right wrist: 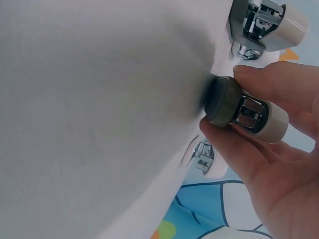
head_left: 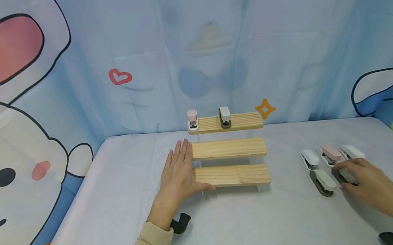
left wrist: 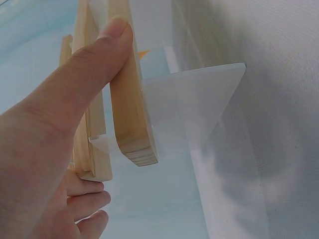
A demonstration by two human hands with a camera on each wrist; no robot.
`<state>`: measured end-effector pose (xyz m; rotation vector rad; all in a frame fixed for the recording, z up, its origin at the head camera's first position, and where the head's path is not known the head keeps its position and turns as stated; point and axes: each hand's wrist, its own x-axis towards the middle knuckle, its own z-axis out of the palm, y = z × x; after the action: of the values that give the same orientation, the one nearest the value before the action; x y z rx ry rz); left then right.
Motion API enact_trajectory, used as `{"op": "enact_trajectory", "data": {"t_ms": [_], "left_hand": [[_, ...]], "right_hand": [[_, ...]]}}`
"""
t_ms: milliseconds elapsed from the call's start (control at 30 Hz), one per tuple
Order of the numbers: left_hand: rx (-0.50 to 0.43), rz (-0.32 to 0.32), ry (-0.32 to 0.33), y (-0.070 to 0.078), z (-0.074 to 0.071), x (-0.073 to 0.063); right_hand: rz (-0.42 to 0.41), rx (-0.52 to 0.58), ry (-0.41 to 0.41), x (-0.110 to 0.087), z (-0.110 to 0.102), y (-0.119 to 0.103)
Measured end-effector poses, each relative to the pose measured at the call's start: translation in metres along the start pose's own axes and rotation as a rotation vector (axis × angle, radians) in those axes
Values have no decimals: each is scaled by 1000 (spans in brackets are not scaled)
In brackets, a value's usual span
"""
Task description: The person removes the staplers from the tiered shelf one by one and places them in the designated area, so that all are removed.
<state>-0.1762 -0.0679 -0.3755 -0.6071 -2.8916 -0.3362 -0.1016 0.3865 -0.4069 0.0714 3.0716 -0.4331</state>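
My right hand (head_left: 366,180) pinches a small grey-and-white stapler (right wrist: 249,112) between thumb and fingers, at the right of the table. Beside it are a second grey-and-white stapler (head_left: 322,183), a pink-and-white stapler (head_left: 330,154) and two white staplers (head_left: 309,158). My left hand (head_left: 180,176) lies along the left end of a three-tier wooden rack (head_left: 229,149), fingers straight, with its thumb pressed on the lowest board (left wrist: 129,109). On the top board stand a pink-and-white stapler (head_left: 192,121) at the left end and a grey-and-white stapler (head_left: 224,117) near the middle.
Translucent supports (left wrist: 194,94) hold up the boards. A white cloth (head_left: 125,194) covers the table, and a blue cartoon curtain (head_left: 144,32) hangs behind it. A black wrist-mounted piece (head_left: 180,223) shows by my left wrist, another (head_left: 392,238) by the right.
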Motion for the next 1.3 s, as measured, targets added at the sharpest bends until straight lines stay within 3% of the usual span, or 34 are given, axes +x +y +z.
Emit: {"op": "enact_trajectory", "data": {"t_ms": [733, 1033, 1300], "left_hand": [[-12, 4, 11, 0, 0, 1], [-10, -1, 6, 0, 0, 1], [-11, 2, 13, 0, -1, 1]], "right_hand": [[-14, -10, 63, 0, -7, -7], [-41, -26, 201, -1, -19, -24], [-138, 25, 281, 1, -32, -46]]}}
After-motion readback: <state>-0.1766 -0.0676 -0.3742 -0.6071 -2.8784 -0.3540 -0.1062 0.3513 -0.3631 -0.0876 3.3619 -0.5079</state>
